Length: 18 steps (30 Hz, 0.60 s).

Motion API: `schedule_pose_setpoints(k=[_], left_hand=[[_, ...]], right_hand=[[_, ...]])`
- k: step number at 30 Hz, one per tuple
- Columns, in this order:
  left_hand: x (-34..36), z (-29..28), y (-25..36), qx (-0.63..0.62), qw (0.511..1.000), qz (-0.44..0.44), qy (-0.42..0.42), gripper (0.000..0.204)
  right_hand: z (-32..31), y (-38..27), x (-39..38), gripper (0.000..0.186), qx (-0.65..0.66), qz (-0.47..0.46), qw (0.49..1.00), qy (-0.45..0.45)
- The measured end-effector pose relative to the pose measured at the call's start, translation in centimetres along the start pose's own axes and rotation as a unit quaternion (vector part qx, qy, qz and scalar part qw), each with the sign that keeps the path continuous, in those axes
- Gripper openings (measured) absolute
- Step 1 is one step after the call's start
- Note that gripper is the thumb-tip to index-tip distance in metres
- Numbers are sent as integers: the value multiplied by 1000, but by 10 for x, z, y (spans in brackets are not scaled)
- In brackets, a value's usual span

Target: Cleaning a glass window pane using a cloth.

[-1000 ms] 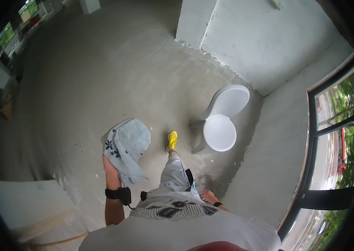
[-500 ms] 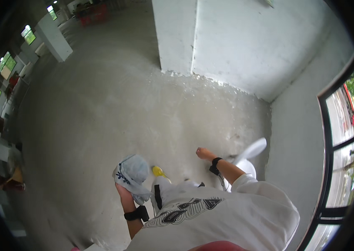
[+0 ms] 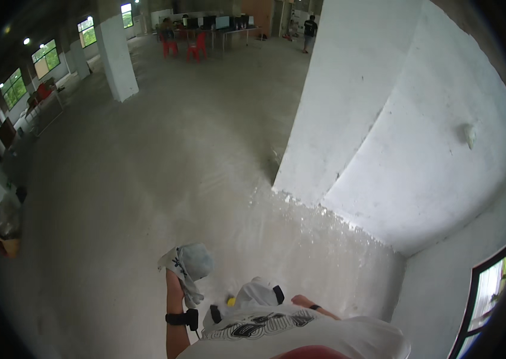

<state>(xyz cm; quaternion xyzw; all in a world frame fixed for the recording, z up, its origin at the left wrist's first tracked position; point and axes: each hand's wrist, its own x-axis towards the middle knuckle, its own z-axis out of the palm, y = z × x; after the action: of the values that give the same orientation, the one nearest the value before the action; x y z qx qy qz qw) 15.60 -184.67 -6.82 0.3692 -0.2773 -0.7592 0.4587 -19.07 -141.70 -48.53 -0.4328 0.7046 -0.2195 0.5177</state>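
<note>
A pale blue-grey cloth (image 3: pixel 196 261) with dark blue flower-like marks hangs in folds over my left hand (image 3: pixel 173 276). The cloth hides most of that hand's fingers, which are closed on it. Black straps with a small box are on my left wrist. My right hand (image 3: pixel 302 299) is low beside my body, its fingers curled in and nothing seen in them. It is near my light trouser leg (image 3: pixel 259 293). A yellow shoe (image 3: pixel 231 301) shows between the cloth and my leg.
Grey concrete floor (image 3: pixel 145 179) spreads ahead and left. A white pillar (image 3: pixel 348 107) and wall (image 3: pixel 444 149) stand to the right, beside a black-framed window (image 3: pixel 486 299). Far off are red chairs (image 3: pixel 197 46), a table with screens (image 3: pixel 223 25) and a person (image 3: pixel 310 31).
My view has tilted up and shifted left, bringing the far tables and a person into sight. The cloth stays in my left hand. My right hand is closer to my body.
</note>
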Motion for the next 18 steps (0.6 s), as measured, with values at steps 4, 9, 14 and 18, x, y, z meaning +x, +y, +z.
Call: schedule_pose_setpoints(k=[4,9,14,18], left_hand=[[157,23,3,5,999,44,-12,51],[346,107,23,3,999,47,-13,51],[493,187,38,35,998,38,-34,51],[613,188,29,53,995,45,-65,51]], right_hand=[[-80,-76,89,15,-395,14,915,-77],[-180,-62,267,17,-220,-32,973,-69],[-318,-134,474,25,-421,-82,903,28],[-428,-256,604,26,-312,-48,944,97]])
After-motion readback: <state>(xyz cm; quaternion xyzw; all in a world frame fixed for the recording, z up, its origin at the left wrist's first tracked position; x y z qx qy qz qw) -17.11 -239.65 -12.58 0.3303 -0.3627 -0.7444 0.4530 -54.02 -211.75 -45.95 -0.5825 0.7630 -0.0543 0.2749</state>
